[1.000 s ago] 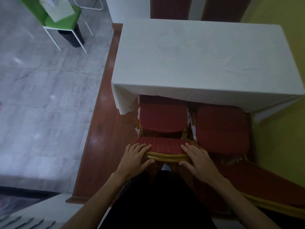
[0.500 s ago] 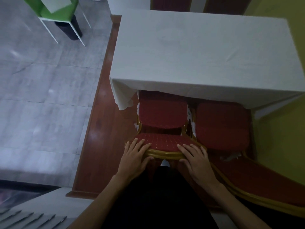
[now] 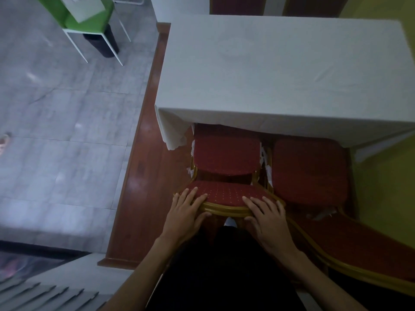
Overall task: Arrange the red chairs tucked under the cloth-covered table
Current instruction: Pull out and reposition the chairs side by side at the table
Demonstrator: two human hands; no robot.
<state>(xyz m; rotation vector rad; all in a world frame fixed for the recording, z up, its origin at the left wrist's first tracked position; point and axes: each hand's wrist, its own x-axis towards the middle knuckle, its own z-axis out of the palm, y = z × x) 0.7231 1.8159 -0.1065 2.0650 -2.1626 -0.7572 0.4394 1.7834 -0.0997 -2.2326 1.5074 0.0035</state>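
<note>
Left hand [image 3: 186, 212] and right hand [image 3: 267, 218] fingers clasp red chair [image 3: 226, 153] backrest.
Uneven push toward table [image 3: 280, 63] at 12 o'clock risks striking neighbour chair [image 3: 307, 171] at 3 o'clock.

Bare forearms [image 3: 143, 277], black clothing [image 3: 224, 270] — white shoe tip [image 3: 229, 221].

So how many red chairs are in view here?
4, probably. Left chair, half under the cloth-covered table, backrest held by left hand and right hand; right chair beside it; two red backs past the table's far edge, likely chairs. Others may be hidden.
</note>
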